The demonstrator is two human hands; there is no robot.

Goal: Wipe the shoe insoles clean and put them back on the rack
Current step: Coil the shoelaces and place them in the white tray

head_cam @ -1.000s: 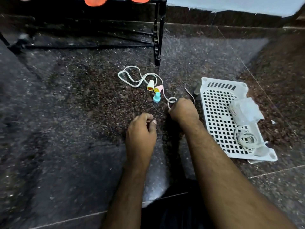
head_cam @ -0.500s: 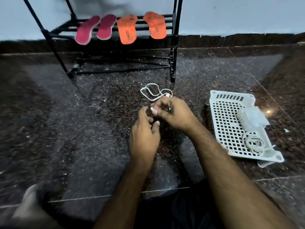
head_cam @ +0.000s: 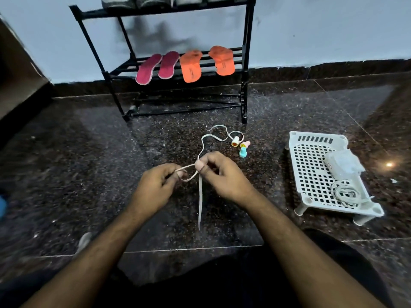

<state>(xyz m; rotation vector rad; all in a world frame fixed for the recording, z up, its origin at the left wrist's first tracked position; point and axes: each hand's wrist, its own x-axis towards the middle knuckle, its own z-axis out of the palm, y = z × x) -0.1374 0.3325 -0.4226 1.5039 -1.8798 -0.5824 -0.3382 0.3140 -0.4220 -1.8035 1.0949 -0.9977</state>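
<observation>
Two pink insoles (head_cam: 157,68) and two orange insoles (head_cam: 205,62) lie side by side on the middle shelf of a black rack (head_cam: 245,70) against the wall. Well in front of the rack, over the dark floor, both my hands hold a white flat lace (head_cam: 200,196). My left hand (head_cam: 155,187) pinches one part of it. My right hand (head_cam: 222,176) pinches it at a small loop between the two hands. One end hangs down toward me, while the other runs away across the floor.
Three small coloured caps (head_cam: 241,146) lie on the floor by the lace's far end. A white perforated tray (head_cam: 311,174) at the right holds a clear plastic packet (head_cam: 343,163) and a coiled white cord (head_cam: 345,193). Shoes sit on the rack's top shelf.
My hands have lifted the lace off the floor and drawn it toward me. The view has tilted up, bringing the rack and insoles fully into sight.
</observation>
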